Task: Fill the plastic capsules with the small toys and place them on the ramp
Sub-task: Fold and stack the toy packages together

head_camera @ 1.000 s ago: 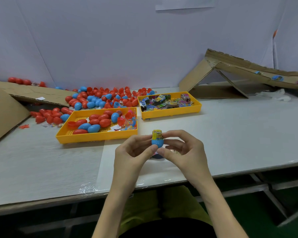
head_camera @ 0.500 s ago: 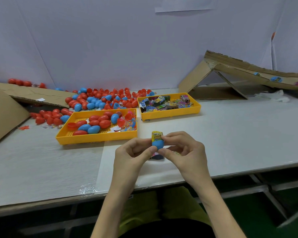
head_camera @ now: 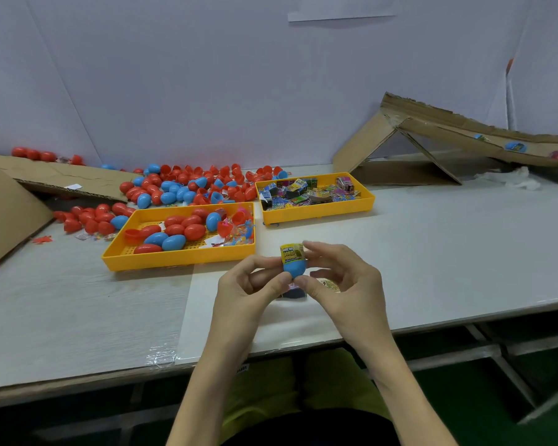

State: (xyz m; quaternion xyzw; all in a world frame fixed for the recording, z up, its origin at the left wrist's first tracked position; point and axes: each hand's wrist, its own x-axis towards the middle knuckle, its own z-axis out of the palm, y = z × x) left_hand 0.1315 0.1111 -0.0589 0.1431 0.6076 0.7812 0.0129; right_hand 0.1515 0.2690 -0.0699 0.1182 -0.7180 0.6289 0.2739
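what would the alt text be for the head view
A left hand and right hand pinch a blue capsule half with a yellow packet sticking out, over a white table. Behind lie two yellow trays, loose capsules and a cardboard ramp.

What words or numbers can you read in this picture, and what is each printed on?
"NUEVO DINO": yellow packet in the blue capsule half; smaller print below is blurred.
Possibly "9": small packet on the table.
Packets in the yellow tray: too small to read.
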